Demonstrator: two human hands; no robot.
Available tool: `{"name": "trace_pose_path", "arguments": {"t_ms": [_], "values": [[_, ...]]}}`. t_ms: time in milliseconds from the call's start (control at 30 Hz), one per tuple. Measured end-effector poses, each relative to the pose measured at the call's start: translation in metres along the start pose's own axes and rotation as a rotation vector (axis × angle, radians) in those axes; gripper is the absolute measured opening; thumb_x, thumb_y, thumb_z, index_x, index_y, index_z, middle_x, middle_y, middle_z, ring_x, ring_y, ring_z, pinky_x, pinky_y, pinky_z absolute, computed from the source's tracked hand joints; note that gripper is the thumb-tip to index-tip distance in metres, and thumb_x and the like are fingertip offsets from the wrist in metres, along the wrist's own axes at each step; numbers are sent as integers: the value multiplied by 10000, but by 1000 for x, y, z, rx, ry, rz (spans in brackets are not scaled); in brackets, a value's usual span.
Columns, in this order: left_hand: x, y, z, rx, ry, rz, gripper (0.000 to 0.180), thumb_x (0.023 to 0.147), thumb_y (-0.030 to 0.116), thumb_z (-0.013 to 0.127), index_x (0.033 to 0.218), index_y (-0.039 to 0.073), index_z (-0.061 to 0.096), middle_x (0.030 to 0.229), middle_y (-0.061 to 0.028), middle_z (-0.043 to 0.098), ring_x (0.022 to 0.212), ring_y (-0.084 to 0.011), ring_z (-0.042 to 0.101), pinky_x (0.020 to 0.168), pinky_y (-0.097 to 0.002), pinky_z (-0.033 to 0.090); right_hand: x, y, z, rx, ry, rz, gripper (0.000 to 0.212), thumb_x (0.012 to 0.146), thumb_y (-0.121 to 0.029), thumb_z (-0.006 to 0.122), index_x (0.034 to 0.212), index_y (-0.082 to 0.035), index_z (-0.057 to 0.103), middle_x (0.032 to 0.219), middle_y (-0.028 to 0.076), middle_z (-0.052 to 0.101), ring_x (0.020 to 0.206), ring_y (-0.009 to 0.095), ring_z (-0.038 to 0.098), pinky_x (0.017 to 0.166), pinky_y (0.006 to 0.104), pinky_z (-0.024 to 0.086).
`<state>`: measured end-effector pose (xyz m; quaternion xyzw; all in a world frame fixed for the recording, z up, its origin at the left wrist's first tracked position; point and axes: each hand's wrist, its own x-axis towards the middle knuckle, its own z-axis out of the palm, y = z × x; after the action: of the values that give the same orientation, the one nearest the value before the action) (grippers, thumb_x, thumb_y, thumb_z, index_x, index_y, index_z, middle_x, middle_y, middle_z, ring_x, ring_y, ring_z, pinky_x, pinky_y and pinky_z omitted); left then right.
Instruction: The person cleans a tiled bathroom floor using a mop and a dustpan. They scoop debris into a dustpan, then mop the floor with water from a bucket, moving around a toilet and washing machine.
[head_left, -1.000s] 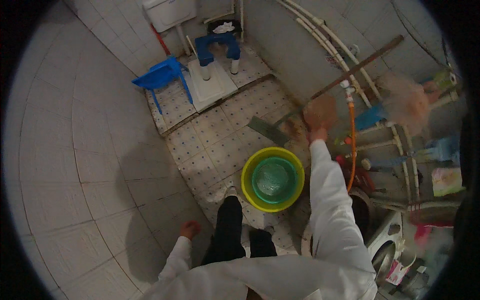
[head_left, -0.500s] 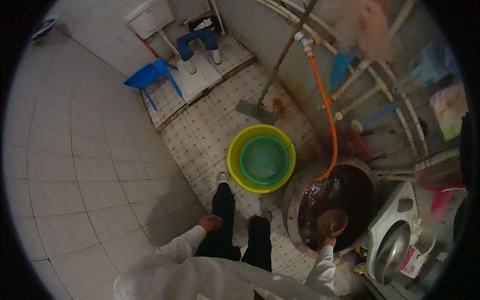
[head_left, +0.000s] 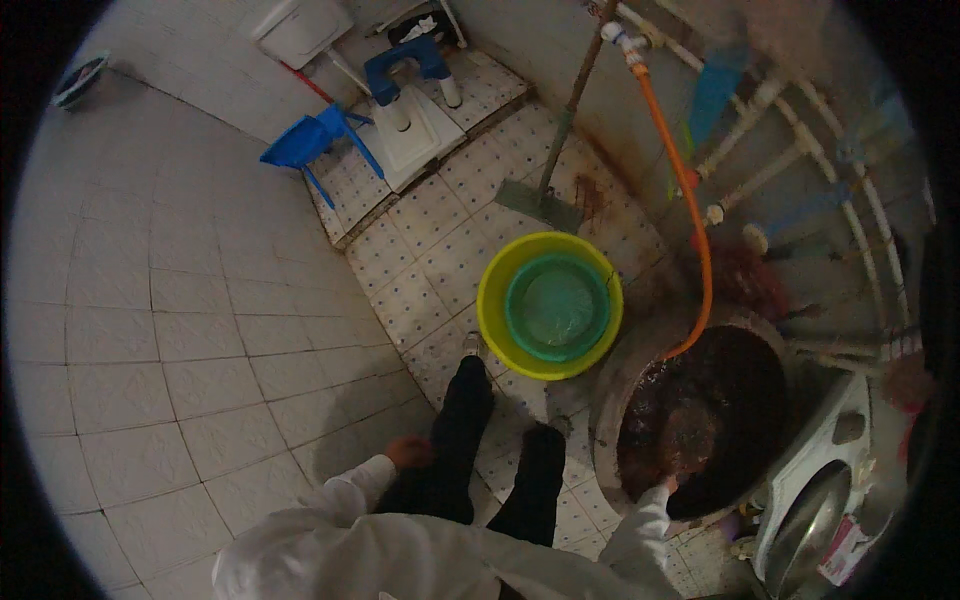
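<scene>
At the lower right, my right hand grips a brownish water dipper. The dipper's bowl lies down in the dark water of a large round vat, and its outline is blurred. An orange hose runs from a wall tap, its end reaching into the vat at the rim. My left hand hangs beside my left thigh, fingers curled in, with nothing seen in it. Left of the vat stands a yellow basin with a green basin inside, which holds water.
A long-handled floor squeegee or mop leans on the wall behind the basins. Farther off are a blue stool and a squat toilet on a raised step. White pipes line the right wall. A metal lid is at the lower right.
The dipper has gone lower into the vat's water, its bowl now less distinct. My left hand has moved slightly. The whole view has shifted, so the surroundings sit farther right.
</scene>
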<state>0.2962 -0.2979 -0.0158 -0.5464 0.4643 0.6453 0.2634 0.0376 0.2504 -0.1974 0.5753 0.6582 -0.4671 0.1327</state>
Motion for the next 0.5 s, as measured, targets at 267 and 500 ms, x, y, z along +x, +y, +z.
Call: {"name": "trace_pose_path", "arguments": {"t_ms": [267, 500], "values": [[5, 78, -48, 55, -22, 41, 176, 812, 75, 526, 976, 35, 575, 862, -107, 618, 783, -214, 610, 678, -324, 513, -206, -94, -26, 157, -127, -331, 311, 795, -231, 592, 971, 26, 606, 891, 111, 619, 750, 221, 568, 615, 346, 445], [27, 132, -128, -478, -34, 97, 257, 790, 55, 545, 1043, 9, 551, 934, -131, 606, 825, -242, 605, 732, -367, 510, -318, -216, 186, -926, -337, -967, 316, 809, -175, 553, 1064, 10, 569, 960, 109, 627, 802, 259, 596, 693, 347, 454]]}}
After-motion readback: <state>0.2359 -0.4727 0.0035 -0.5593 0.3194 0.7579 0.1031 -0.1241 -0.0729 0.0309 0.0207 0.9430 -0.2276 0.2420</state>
